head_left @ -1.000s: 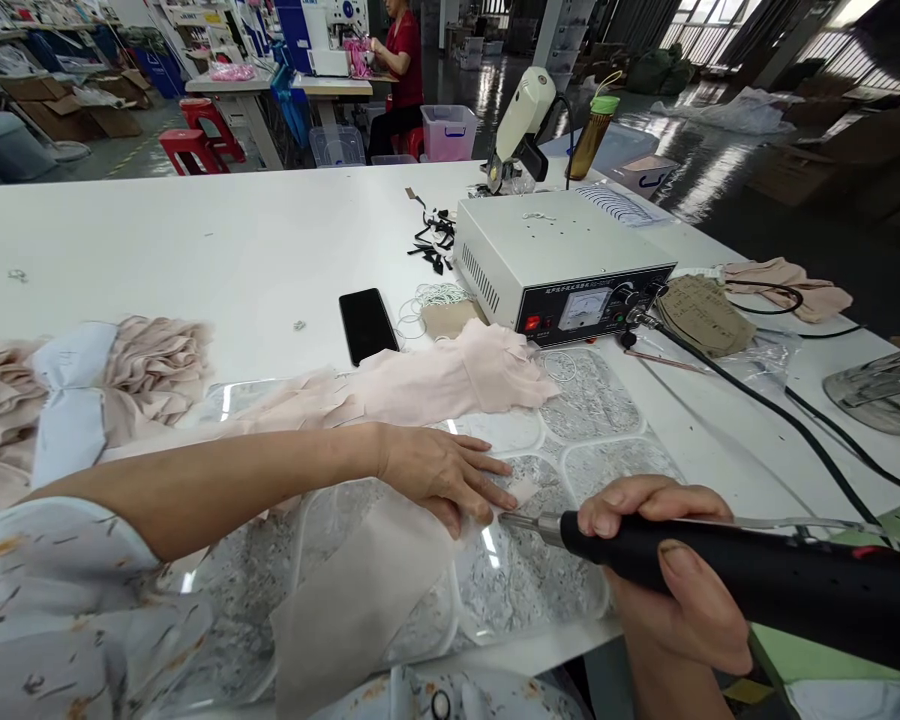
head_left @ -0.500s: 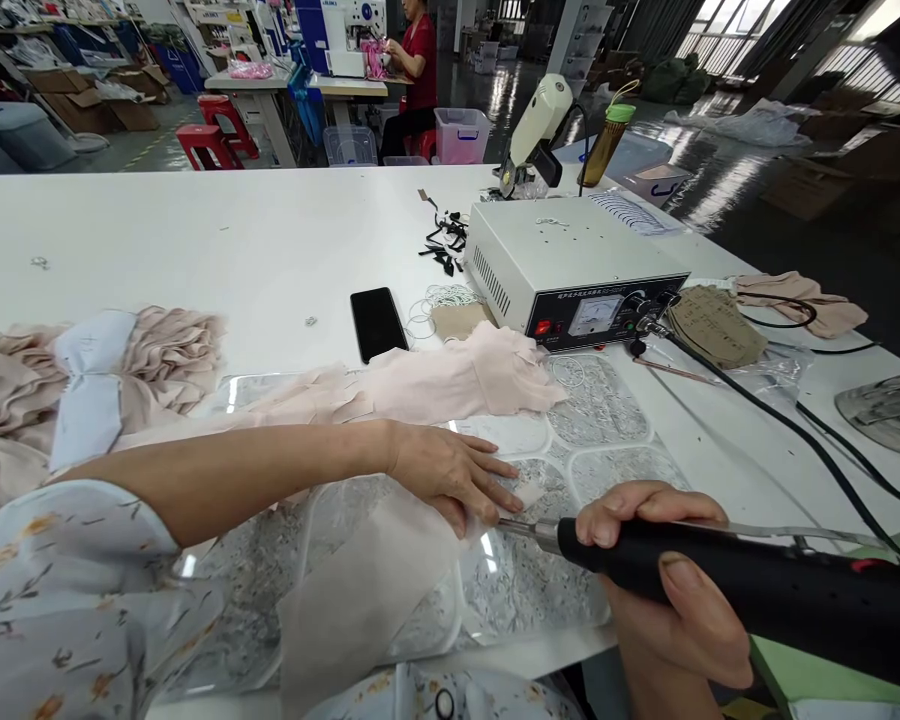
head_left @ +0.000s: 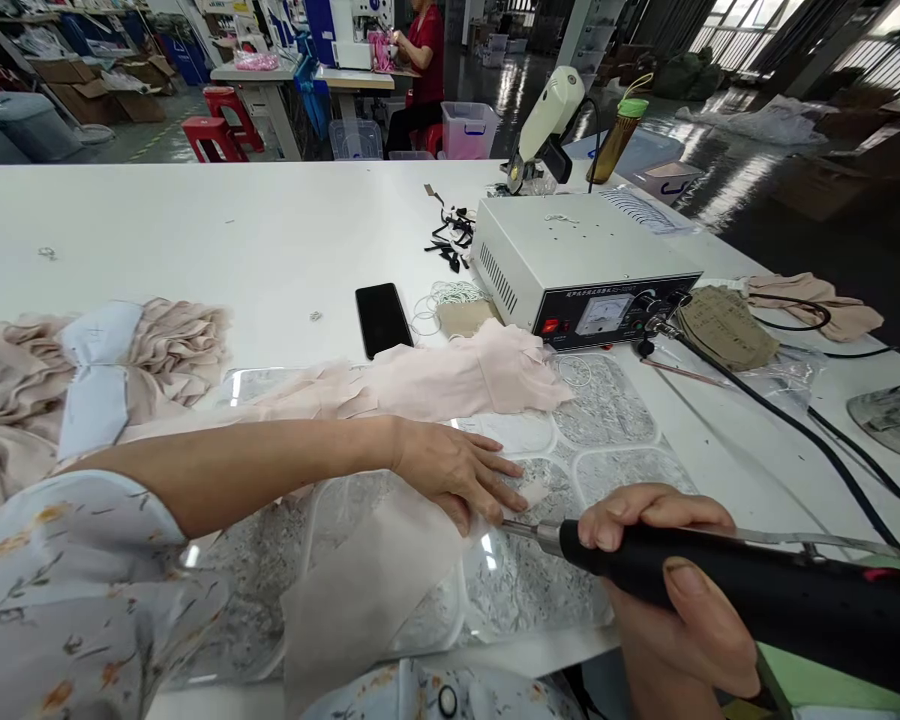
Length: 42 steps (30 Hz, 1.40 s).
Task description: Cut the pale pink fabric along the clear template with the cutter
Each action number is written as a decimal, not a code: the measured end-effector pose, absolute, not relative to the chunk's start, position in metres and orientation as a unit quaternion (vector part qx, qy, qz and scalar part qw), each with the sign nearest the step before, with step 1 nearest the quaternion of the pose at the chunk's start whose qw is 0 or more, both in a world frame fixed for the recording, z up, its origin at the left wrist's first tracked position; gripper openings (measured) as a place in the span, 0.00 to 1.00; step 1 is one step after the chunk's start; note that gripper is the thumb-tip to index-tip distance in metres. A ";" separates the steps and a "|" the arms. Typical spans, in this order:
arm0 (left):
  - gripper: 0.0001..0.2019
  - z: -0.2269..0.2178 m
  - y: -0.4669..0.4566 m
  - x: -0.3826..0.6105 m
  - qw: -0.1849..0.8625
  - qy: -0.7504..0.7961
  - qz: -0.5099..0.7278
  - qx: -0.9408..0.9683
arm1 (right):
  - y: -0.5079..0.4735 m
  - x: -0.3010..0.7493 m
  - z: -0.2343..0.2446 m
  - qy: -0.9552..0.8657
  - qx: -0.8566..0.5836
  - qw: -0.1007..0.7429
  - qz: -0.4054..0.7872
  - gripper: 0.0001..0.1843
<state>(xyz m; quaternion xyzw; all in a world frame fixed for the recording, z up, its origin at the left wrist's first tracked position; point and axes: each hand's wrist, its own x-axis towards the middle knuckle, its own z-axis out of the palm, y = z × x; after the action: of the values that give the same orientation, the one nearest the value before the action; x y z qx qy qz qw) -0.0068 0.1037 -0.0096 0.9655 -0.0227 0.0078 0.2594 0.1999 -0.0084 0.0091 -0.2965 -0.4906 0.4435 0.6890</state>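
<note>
My left hand point(head_left: 469, 470) lies flat with its fingers apart, pressing the edge of a thin pale cloth piece point(head_left: 371, 590) onto a grey marbled mat under clear plastic point(head_left: 540, 585). A small pale scrap point(head_left: 536, 493) shows beyond the fingertips. My right hand point(head_left: 682, 585) is wrapped round a black corded handpiece point(head_left: 765, 600). Its slim metal tip point(head_left: 521, 527) points left and reaches the left fingertips at the cloth's edge; the exact contact is hidden. Behind my left hand stretches a strip of pale pink fabric pieces point(head_left: 450, 375).
A white control box point(head_left: 585, 255) with a dial stands behind, its black cable point(head_left: 780, 430) running right. Near it lie a phone point(head_left: 384, 320), a brown card stack point(head_left: 727, 327) and a glass jar point(head_left: 896, 415). Tied beige bundles point(head_left: 94, 370) lie left. Another person point(head_left: 424, 60) sits beyond the table.
The view has shifted slightly, so the scene sits a little further right. Both hands, the cloth and the handpiece keep nearly the same places relative to one another.
</note>
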 end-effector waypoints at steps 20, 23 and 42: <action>0.10 -0.010 0.102 -0.007 0.262 -0.024 0.014 0.965 | -0.014 0.194 0.011 -0.492 -0.294 0.677 0.462 0.06; 0.10 -0.009 0.103 -0.006 0.279 -0.016 0.014 0.960 | -0.013 0.191 0.012 -0.493 -0.292 0.679 0.460 0.06; 0.09 -0.007 0.103 -0.005 0.386 0.030 -0.025 0.922 | -0.019 0.185 0.015 -0.508 -0.294 0.658 0.472 0.06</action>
<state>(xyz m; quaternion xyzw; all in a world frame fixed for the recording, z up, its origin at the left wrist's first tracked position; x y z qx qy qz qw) -0.0050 0.1030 -0.0074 0.9218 0.0303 -0.0249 0.3858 0.1853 -0.0194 0.0149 -0.2936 -0.5077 0.4724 0.6579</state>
